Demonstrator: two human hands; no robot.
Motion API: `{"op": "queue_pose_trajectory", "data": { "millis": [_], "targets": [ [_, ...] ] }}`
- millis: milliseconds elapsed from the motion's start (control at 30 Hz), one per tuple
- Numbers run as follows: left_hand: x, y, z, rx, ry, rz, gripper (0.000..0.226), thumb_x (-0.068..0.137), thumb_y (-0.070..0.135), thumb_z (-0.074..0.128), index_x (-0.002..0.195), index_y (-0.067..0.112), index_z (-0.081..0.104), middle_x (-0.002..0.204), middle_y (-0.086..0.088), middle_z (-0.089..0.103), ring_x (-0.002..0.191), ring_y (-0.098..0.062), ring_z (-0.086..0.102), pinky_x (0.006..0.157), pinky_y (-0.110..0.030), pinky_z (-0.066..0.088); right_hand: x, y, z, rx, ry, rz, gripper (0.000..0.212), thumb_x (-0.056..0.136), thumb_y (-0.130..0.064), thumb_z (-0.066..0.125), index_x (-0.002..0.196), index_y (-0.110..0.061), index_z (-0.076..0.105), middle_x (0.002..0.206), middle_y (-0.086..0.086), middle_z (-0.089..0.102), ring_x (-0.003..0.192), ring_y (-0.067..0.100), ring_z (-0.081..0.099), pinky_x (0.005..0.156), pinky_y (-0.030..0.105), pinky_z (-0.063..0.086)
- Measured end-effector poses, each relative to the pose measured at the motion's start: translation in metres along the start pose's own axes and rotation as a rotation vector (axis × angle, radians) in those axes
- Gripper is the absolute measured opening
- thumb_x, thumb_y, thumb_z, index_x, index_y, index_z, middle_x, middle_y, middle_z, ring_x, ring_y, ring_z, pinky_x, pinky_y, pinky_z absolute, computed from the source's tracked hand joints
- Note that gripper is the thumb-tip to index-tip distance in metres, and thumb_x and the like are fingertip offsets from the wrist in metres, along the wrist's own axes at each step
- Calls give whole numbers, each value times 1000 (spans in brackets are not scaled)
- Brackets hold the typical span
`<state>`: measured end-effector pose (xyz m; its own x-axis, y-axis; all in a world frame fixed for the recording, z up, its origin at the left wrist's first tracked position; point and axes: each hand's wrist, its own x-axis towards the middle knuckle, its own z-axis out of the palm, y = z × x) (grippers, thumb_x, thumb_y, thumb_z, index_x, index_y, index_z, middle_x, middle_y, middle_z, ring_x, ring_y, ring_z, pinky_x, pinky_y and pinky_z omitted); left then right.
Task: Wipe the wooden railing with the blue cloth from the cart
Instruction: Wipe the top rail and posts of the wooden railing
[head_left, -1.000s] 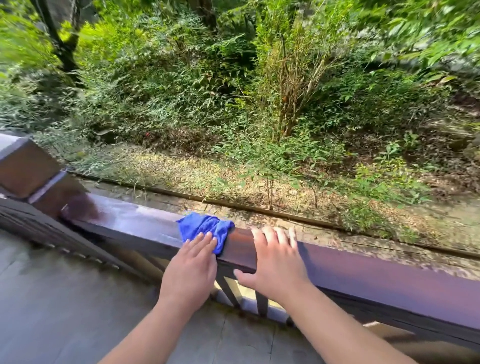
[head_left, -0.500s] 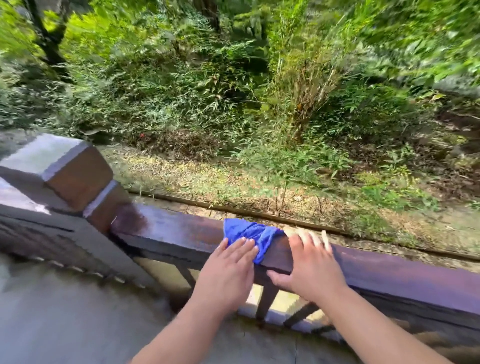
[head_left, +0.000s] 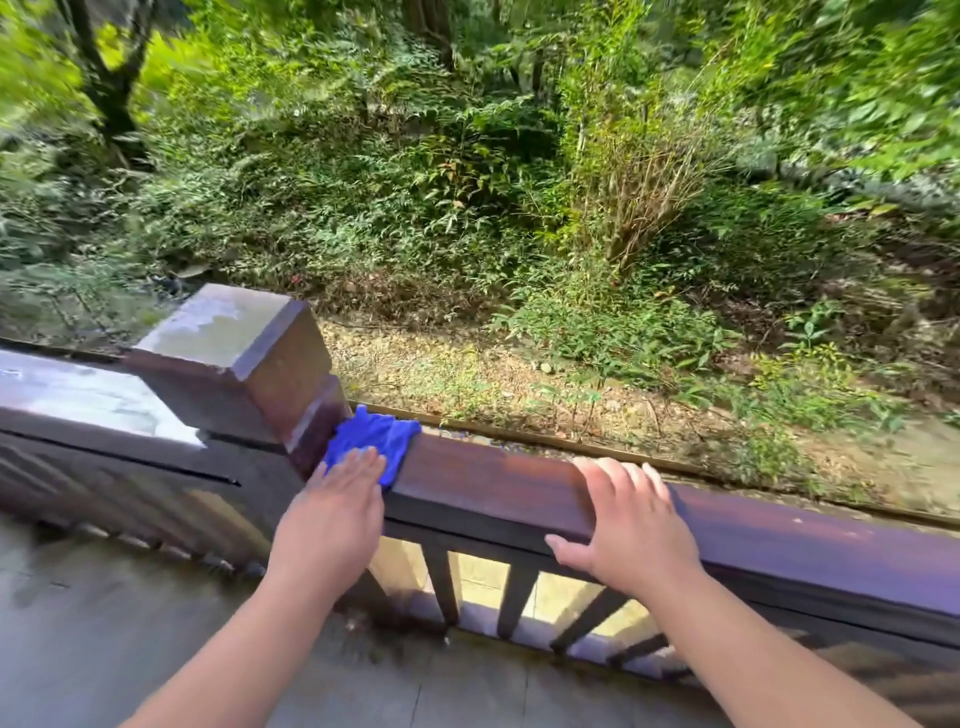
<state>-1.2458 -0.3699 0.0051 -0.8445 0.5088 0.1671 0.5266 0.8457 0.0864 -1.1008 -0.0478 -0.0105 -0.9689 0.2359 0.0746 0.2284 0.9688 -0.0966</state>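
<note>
A dark brown wooden railing (head_left: 493, 483) runs from left to lower right across the view. The blue cloth (head_left: 375, 436) lies bunched on its top rail, pushed right up against the square post (head_left: 234, 358). My left hand (head_left: 332, 514) presses flat on the near part of the cloth, fingers together and pointing away from me. My right hand (head_left: 628, 525) rests on the bare rail to the right, fingers spread over the top and thumb on the near face. The cart is out of sight.
Slanted balusters (head_left: 514, 597) stand below the rail. A second rail section (head_left: 88, 400) continues left of the post. Grey decking (head_left: 130, 634) lies under my arms. Beyond the railing is a gravel strip and dense green shrubs (head_left: 467, 182).
My left hand has slid the cloth left along the rail until it meets the post. My right hand stayed on the rail and now sits farther from the cloth. The view shifted left.
</note>
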Motion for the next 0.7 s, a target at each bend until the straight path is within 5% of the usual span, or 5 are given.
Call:
{"op": "queue_pose_trajectory", "data": {
  "millis": [167,333,400,567,700],
  "targets": [
    [7,6,-4,-6,-21,-25,49,83,10,34,115,-10,65,122,-25,66,116,-39,61,95,-53,51,-1,0,-3,2,-6,-2,101,73,-91,44,149,-25,36,141,3,52,135,34,45,122,57,26],
    [13,28,-6,-152,66,-205,46,93,21,35,130,4,58,139,-15,57,128,-32,52,104,-49,44,-1,1,-5,14,-9,-15,100,74,-90,43,148,-23,35,143,6,52,135,35,43,122,58,25],
    [10,53,-2,-152,105,-173,37,93,12,43,123,4,62,132,-17,62,117,-36,60,96,-51,50,-1,2,-5,23,-7,-16,100,74,-90,43,148,-23,36,141,8,54,135,38,43,121,60,26],
    [11,137,9,-235,14,-30,36,89,10,63,124,4,64,135,-15,61,124,-29,57,104,-43,43,-1,2,-4,37,21,-37,99,72,-87,48,145,-21,37,132,8,57,124,38,49,117,62,33],
    [15,177,16,-238,-6,71,40,92,14,56,132,8,58,140,-7,57,135,-18,46,111,-33,29,0,3,-4,70,53,-53,97,71,-86,50,140,-18,45,124,8,57,115,37,51,112,61,35]
  ]
}}
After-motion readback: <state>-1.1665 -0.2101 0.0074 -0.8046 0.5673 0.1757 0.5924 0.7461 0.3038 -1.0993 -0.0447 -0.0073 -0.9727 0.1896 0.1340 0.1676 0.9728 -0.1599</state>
